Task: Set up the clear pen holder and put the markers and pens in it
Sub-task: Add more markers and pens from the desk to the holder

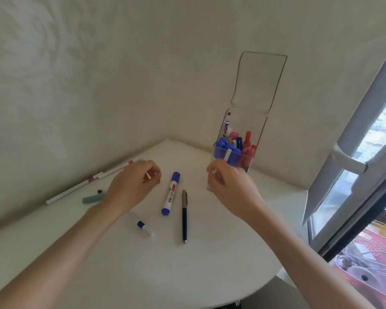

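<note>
the blue marker (171, 193) lies near-to-far just right of the empty, loosely curled left hand (133, 186), nearer than the half-open right hand (231, 188).

The clear pen holder (236, 143) is stood upright, lid open, packed with blue and red markers (234, 150); a blue marker (171, 193) and black pen (184, 216) are laid flat beside it.

Cream walls (98, 74) meet in a corner behind a white, round-edged table (210, 275). At the right, a white-framed window (352, 161) lets in daylight.
</note>
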Available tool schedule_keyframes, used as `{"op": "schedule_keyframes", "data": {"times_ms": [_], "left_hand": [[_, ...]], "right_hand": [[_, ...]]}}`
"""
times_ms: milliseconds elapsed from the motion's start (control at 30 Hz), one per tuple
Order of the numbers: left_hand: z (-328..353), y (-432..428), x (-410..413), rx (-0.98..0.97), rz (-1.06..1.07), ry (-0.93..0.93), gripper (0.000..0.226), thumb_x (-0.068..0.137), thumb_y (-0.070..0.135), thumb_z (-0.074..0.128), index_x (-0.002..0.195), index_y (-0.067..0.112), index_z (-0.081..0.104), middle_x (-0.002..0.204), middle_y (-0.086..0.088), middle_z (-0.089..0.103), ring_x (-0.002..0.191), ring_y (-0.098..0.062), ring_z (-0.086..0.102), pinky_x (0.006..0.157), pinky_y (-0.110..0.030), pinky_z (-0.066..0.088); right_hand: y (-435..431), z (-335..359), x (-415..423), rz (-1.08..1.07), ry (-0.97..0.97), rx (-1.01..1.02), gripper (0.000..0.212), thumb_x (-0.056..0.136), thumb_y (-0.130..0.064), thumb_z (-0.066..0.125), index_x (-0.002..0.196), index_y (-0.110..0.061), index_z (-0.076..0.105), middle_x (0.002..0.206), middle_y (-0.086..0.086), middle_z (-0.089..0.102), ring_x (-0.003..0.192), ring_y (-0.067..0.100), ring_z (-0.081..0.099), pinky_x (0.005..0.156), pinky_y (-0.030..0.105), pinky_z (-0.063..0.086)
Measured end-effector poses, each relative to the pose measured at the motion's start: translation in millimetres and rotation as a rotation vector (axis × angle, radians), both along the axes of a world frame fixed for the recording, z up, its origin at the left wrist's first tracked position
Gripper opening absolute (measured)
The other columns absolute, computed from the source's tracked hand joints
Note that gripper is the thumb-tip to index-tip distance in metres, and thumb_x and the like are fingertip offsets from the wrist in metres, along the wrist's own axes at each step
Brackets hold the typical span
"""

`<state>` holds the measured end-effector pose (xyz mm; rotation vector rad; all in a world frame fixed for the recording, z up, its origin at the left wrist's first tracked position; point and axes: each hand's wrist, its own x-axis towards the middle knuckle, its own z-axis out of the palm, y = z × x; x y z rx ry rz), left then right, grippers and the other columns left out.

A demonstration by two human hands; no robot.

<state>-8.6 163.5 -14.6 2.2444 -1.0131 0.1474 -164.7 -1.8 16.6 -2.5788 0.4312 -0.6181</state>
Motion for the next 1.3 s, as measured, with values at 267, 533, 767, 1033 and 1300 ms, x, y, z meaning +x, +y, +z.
{"op": "schedule_keyframes", "data": {"times_ms": [267,533,767,1033,1300], "left_hand": [[-30.6,-30.9,-8.6,0.120,0.237,0.164,0.038,0.085,0.048,0.050,0.106,0.017,0.055,0.097,0.002,0.062,0.083,-0.016,0.056,0.067,-0.029,0.044],[-27.6,-67.9,-6.0,0.359,0.299,0.099,0.024,0.086,0.034,0.049,0.083,0.010,0.049,0.083,-0.006,0.057,0.072,-0.023,0.052,0.058,-0.029,0.035],[26.5,-54.9,-4.0,-0.293,0.016,0.447,0.008,0.081,0.025,0.061,0.078,0.022,0.055,0.080,0.001,0.061,0.073,-0.021,0.062,0.066,-0.034,0.050],[124.3,-105.0,-28.1,-0.732,-0.320,0.269,0.050,0.085,0.014,0.057,0.126,0.027,0.032,0.088,0.001,0.059,0.069,-0.004,0.064,0.072,-0.031,0.057],[109.4,-158.0,-46.9,-0.388,-0.358,0.082,0.049,0.087,0.016,0.054,0.128,0.030,0.031,0.091,0.000,0.057,0.064,-0.012,0.062,0.060,-0.018,0.051]], "right_hand": [[34.8,-49.4,38.9,-0.124,0.440,0.011,0.042,0.089,-0.041,0.051,0.116,-0.011,0.041,0.108,0.009,0.057,0.094,0.026,0.058,0.073,0.036,0.051],[22.5,-42.4,43.0,-0.105,0.529,0.047,0.026,0.087,-0.008,0.050,0.111,-0.006,0.042,0.101,0.011,0.051,0.084,0.023,0.051,0.062,0.028,0.045],[-3.1,0.9,4.4,0.109,0.019,0.147,0.058,0.086,-0.007,0.053,0.138,-0.026,0.035,0.089,-0.004,0.054,0.069,0.002,0.052,0.067,0.019,0.048],[-52.8,93.4,-23.0,-0.060,-0.712,0.261,0.044,0.085,-0.006,0.056,0.119,-0.027,0.038,0.080,-0.005,0.054,0.061,0.007,0.059,0.051,0.011,0.041],[-81.0,75.6,-17.2,-0.117,-0.768,0.188,0.044,0.086,-0.003,0.056,0.122,-0.023,0.039,0.083,-0.007,0.056,0.070,0.010,0.060,0.061,0.010,0.045]]}}
